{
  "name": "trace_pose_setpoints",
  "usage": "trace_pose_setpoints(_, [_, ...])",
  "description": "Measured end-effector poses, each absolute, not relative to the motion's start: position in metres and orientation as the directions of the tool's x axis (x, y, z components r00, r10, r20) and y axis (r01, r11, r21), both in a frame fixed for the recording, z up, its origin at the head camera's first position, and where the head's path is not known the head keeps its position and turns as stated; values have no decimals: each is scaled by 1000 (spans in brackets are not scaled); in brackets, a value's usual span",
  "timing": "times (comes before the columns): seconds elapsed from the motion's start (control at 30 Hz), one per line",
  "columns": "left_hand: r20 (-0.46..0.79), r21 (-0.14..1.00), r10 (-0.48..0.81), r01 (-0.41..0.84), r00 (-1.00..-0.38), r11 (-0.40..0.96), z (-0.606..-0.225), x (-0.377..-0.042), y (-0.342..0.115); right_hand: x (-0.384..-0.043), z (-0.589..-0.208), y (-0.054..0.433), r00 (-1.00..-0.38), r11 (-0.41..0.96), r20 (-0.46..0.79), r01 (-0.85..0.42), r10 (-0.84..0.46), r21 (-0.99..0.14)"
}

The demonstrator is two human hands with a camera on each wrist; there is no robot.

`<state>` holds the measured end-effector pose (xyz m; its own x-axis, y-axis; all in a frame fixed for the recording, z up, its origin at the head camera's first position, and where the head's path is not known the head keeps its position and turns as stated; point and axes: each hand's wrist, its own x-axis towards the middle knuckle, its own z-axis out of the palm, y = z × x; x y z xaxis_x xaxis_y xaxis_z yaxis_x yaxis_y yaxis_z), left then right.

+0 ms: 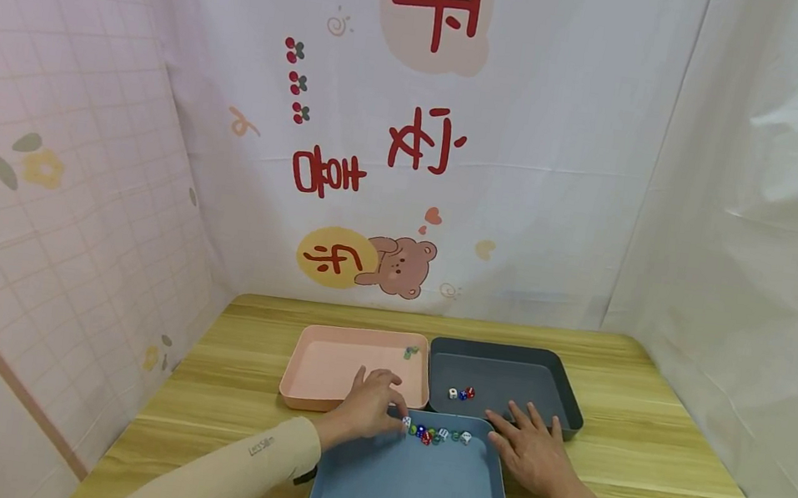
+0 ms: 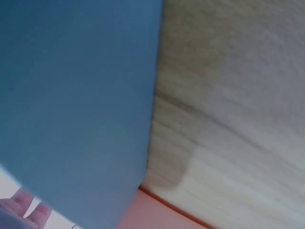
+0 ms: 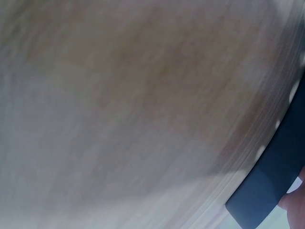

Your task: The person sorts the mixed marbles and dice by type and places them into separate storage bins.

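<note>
Over the far left corner of the blue tray (image 1: 412, 495), my left hand (image 1: 369, 409) pinches a white die (image 1: 406, 424) between thumb and forefinger. Beside it, along the tray's far side, lie several small pieces: a blue die (image 1: 421, 431), a red die (image 1: 427, 438), white dice (image 1: 466, 438) and green glassy pieces (image 1: 456, 437). My right hand (image 1: 537, 454) spreads its fingers by the blue tray's far right corner, fingertips over the near edge of the dark tray (image 1: 504, 372), and holds nothing. Neither wrist view shows the dice.
A pink tray (image 1: 346, 360) stands at the back left with a few greenish pieces (image 1: 410, 352) in its far right corner. In the dark tray lie a white die (image 1: 453, 393), a blue die (image 1: 463, 395) and a red die (image 1: 470, 392). Printed cloth walls surround the wooden table (image 1: 649, 475).
</note>
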<state>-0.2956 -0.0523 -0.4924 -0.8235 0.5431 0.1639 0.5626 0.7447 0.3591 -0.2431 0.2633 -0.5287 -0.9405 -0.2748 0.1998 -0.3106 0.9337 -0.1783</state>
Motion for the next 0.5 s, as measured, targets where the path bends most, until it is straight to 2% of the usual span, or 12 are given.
trace_pose_setpoints(0.5, [183, 390, 511, 539, -840, 746, -480, -303, -50, -244, -529, 264, -942, 932, 197, -307, -270, -191])
